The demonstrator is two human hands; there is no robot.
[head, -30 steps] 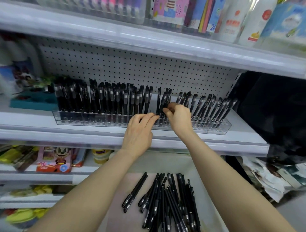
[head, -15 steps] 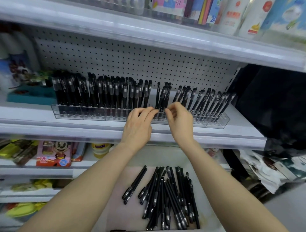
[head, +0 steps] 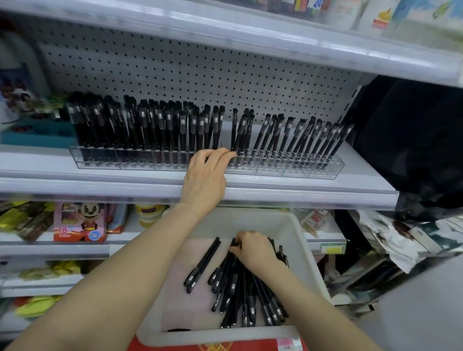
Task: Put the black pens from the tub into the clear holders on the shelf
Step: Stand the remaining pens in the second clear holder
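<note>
Up on the shelf (head: pixel 363 175), the clear holders (head: pixel 288 172) are packed at the left and thinner at the right: well past halfway, I'd say. In the tub (head: pixel 303 250), a heap of black pens (head: pixel 240 288) waits. Left grip (head: pixel 205 180) rests, fingers together, on the holders' front. Right grip (head: pixel 255 253) curls round pens in the heap.

"18" in white, low on the pink box (head: pixel 80 223) on the lower shelf (head: pixel 37 246); smaller word beneath it too blurred to read. "24" in white on a blue pack (head: pixel 317 3) at the top edge, cut by the frame. White lettering along the pens (head: pixel 235 122) in the holder (head: pixel 323 172) and in the tub (head: pixel 303 233), too small to make out. Red mark on a white bottle (head: pixel 379 21) up top, unreadable. Yellow tag (head: pixel 331 249) right of the tub, nothing legible.
</note>
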